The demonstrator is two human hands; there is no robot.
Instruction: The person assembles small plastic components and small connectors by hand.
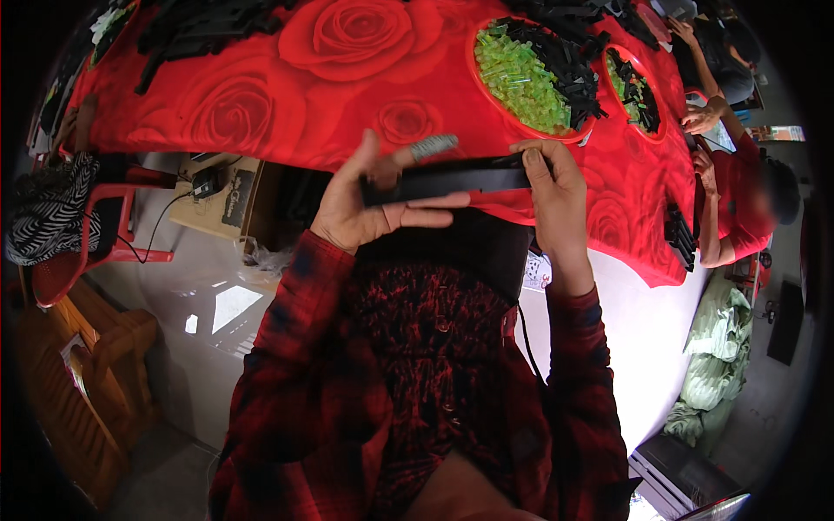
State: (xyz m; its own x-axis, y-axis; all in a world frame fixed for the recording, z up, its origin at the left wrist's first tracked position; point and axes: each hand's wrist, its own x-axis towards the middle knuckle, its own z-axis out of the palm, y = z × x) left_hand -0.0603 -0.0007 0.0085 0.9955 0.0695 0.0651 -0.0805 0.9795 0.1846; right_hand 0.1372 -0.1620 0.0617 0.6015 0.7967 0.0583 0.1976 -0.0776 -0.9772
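Note:
A long, flat black strip [465,179] lies crosswise in front of me at the near edge of the table. Thumb and fingers of my right hand [556,178] pinch its right end. At the other end, my left hand [369,195] is open, its fingers stretched out above and below the strip; whether it touches the strip is hard to tell. One finger of that hand wears a grey patterned wrap [433,148]. An orange-rimmed round tray [473,65] beyond my right hand holds yellow-green translucent pieces and black pieces.
A red rose-print cloth [347,104] covers the table. Black strips [208,39] are piled at the far left, and a smaller tray [662,122] stands right. Co-workers [743,204] sit at the right side. A red chair [130,252] and cardboard box [221,204] are at left.

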